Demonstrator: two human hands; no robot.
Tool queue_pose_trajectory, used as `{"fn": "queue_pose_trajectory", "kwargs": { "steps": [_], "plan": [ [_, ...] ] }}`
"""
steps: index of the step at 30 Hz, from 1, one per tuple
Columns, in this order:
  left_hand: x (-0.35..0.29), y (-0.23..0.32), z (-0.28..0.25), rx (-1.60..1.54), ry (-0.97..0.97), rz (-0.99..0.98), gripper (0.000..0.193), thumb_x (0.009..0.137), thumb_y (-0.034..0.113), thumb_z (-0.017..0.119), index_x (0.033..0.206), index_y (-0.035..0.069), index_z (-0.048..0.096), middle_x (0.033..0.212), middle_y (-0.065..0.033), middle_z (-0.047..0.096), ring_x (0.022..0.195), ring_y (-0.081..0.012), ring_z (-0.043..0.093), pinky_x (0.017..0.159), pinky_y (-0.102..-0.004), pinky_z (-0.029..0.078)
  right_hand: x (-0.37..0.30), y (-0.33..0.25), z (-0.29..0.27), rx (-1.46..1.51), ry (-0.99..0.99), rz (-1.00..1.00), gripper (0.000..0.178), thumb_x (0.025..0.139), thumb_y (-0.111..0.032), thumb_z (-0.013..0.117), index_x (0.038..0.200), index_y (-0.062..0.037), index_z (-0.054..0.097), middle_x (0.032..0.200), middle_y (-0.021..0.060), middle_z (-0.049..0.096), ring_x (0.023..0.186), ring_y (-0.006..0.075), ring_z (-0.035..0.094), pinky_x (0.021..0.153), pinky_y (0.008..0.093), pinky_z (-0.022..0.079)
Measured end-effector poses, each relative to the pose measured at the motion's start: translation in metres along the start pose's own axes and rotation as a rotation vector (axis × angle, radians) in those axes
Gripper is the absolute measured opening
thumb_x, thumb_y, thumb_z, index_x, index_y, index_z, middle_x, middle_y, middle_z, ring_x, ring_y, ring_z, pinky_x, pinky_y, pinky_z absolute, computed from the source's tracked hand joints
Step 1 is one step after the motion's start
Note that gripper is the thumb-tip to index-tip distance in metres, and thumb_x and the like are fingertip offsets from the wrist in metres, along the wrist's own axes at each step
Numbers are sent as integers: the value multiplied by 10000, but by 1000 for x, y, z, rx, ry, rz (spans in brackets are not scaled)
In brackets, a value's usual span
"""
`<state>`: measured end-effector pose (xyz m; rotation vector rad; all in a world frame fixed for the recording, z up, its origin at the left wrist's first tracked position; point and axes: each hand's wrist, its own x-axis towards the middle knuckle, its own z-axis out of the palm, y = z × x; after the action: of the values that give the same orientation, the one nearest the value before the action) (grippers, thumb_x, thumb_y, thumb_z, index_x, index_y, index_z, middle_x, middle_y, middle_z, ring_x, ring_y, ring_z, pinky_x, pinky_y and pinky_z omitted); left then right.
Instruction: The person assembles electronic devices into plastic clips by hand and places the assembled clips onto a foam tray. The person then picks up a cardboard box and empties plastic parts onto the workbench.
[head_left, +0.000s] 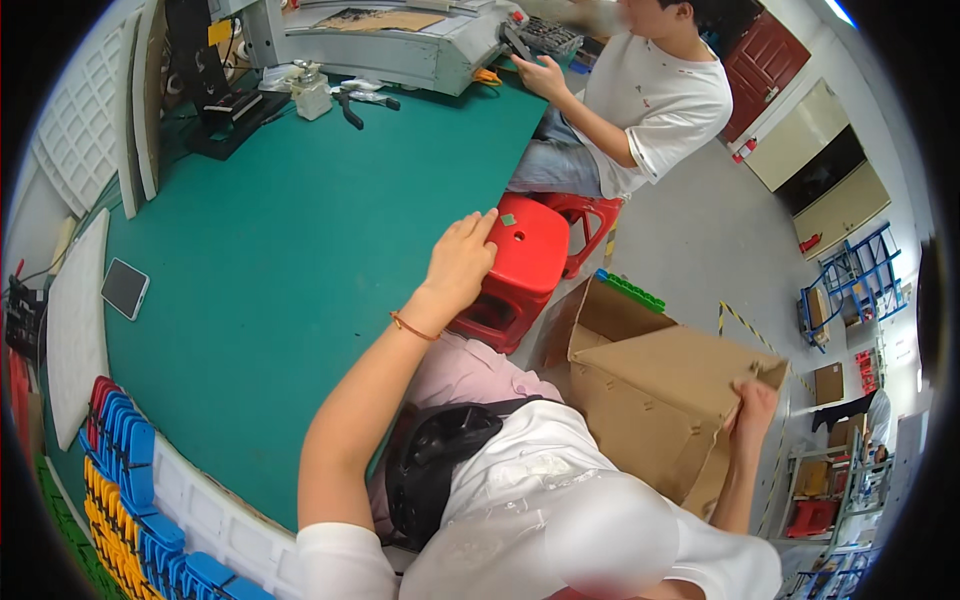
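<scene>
My left hand (462, 260) lies at the right edge of the green table (290, 240), fingers stretched out and holding nothing. Just beyond its fingertips stands a red plastic stool (530, 245) with a small green square piece (508, 220) on its seat. On my right side, my right hand (755, 405) grips the upper rim of an open brown cardboard box (650, 390), its fingers closed over the edge. The box is tilted beside my lap, and most of its inside is hidden from here. A green plastic strip (632, 290) shows behind its far rim.
A phone (126, 288) lies on the table's left side. Pliers (350, 110) and a small clear bottle (311, 95) sit near a grey machine (400, 60). Blue and yellow bins (125, 460) line the lower left. Across the corner, a person (650, 100) sits holding a dark device.
</scene>
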<state>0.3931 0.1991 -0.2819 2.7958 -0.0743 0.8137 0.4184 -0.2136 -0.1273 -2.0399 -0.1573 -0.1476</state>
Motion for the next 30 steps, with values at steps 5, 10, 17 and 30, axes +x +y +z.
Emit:
{"fn": "queue_pose_trajectory", "kwargs": {
  "steps": [5, 10, 17, 30],
  "plan": [
    [-7, -11, -8, 35, 61, 16, 196, 675, 10, 590, 865, -25, 625, 1248, -186, 516, 1121, -310, 505, 955, -397, 406, 30, -80, 76, -154, -438, -196, 339, 816, -84, 561, 502, -55, 437, 467, -32, 403, 316, 71, 406, 293, 233, 331],
    [15, 9, -23, -884, 56, -445, 220, 892, 182, 519, 1019, 21, 601, 1212, -115, 561, 1119, -236, 520, 886, -356, 440, 35, -107, 167, -78, -694, -205, 338, 820, -114, 557, 514, -30, 442, 470, -30, 416, 359, 63, 442, 338, 232, 340],
    [74, 56, -76, -1525, -367, -839, 1078, 770, 726, 472, 1422, -54, 115, 1421, -245, 294, 1326, -345, 291, 1010, -425, 345, 74, -70, 207, 110, -807, -43, 218, 841, -97, 545, 636, -22, 548, 569, -54, 498, 512, 15, 424, 460, 198, 336],
    [210, 29, -16, -668, -347, -407, 495, 667, 2, 475, 1161, 21, 511, 1219, -206, 511, 1112, -386, 509, 928, -400, 411, 209, -78, 141, -92, -1020, -578, 196, 868, -218, 545, 883, -31, 598, 819, 132, 627, 705, 279, 612, 615, 376, 475]
  ]
}}
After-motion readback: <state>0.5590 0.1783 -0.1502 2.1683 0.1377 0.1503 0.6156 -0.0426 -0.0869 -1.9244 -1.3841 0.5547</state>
